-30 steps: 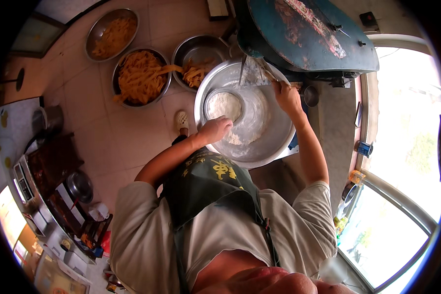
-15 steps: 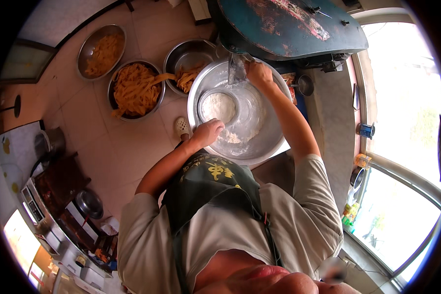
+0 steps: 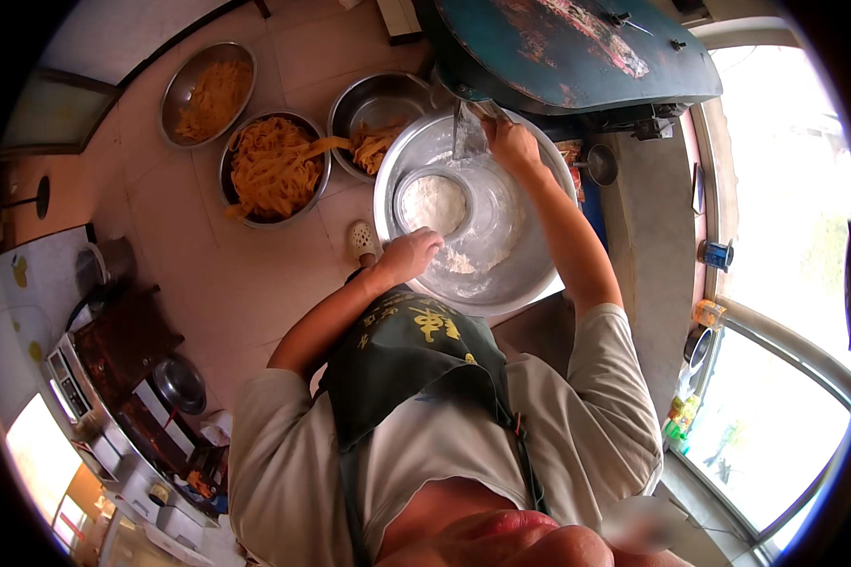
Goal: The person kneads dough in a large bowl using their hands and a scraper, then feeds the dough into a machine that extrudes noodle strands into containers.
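A large steel basin (image 3: 529, 269) dusted with white powder holds a smaller round bowl of white powder (image 3: 433, 200). My left hand (image 3: 408, 255) is at the small bowl's lower rim with its fingers curled; what they hold, if anything, is hidden. My right hand (image 3: 512, 146) is closed around a handled tool (image 3: 492, 111) at the basin's top, beside a metal chute (image 3: 465, 132) under the dark teal machine (image 3: 567, 52). The tool's far end is unclear.
Three steel bowls of orange-yellow strips (image 3: 272, 175) stand on the tiled floor (image 3: 189, 265), upper left. A counter with a stove and pans (image 3: 178, 383) runs along the lower left. A stone ledge (image 3: 652, 236) and bright window (image 3: 775, 170) are on the right. My clog (image 3: 363, 241) shows beside the basin.
My right hand has moved up and leftward to the chute at the basin's top since a second ago. My left hand stays at the small bowl, and the view has shifted slightly.
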